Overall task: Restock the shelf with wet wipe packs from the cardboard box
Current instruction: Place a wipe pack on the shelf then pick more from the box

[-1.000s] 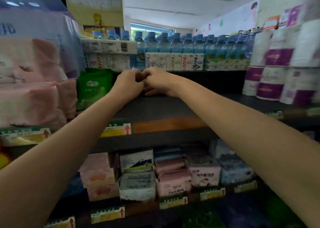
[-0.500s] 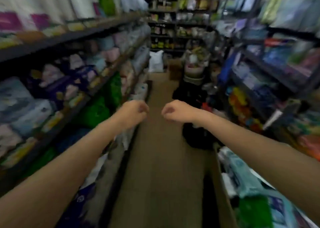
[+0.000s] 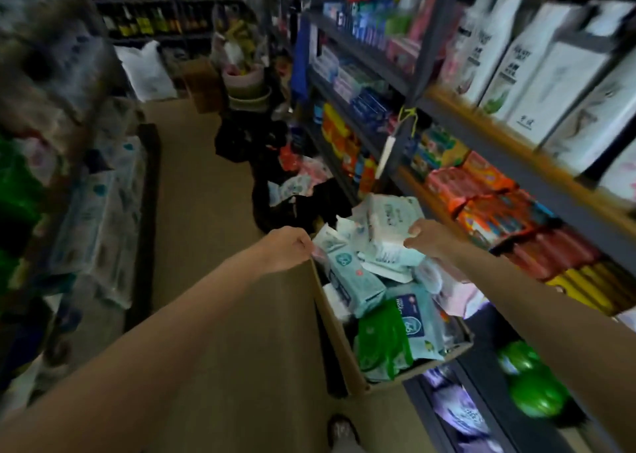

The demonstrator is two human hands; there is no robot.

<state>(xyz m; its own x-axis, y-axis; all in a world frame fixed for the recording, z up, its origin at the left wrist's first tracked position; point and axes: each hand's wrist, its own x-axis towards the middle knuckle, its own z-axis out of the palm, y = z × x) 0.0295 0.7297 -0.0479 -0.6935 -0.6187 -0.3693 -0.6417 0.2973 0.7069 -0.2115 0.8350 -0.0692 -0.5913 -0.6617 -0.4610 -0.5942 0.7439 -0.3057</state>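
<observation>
An open cardboard box point(image 3: 339, 342) stands on the aisle floor by the right-hand shelf, heaped with wet wipe packs: a teal one point(image 3: 354, 280), a green one point(image 3: 382, 342) and a white one point(image 3: 389, 225) on top. My left hand point(image 3: 285, 249) hovers at the box's far left rim, fingers curled, with nothing visible in it. My right hand point(image 3: 432, 239) is over the heap, its fingers curled on the right edge of the white pack. The shelf behind me is out of view.
The right shelf point(image 3: 481, 135) holds white boxes above and red and orange packs point(image 3: 495, 208) below. Tissue bundles point(image 3: 99, 218) line the left side. Black bags point(image 3: 272, 177) crowd the aisle beyond the box. Green round items point(image 3: 533, 394) lie low right. My shoe point(image 3: 340, 432) is near the box.
I have turned from the shelf down the aisle to the box. Both hands left the shelf board, swung over and dropped to the heap; the right one reached the white pack.
</observation>
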